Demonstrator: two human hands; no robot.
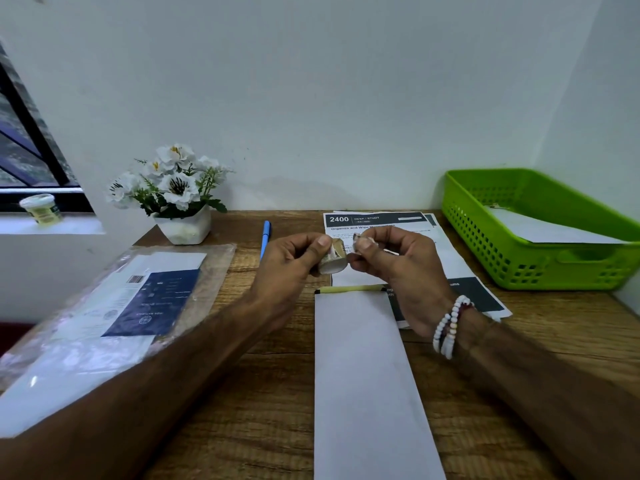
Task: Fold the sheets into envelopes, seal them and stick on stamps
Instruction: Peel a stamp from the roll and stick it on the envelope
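At 12 o'clock above the sheet (367,375), left grip (294,261) holds the stamp roll (333,263), right grip (391,258) pinches its likely flimsy end

bare desk (277,393) between plastic packet (114,306) and folded sheet (363,375).

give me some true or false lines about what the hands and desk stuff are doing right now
1. The left hand holds a stamp roll. True.
2. The right hand lies flat on the folded white envelope. False: it is raised above it, pinching a small piece beside the roll.
3. The green basket stands at the desk's left end. False: it stands at the right, with a white sheet inside.
4. The blue pen lies on the desk near the flower pot. True.
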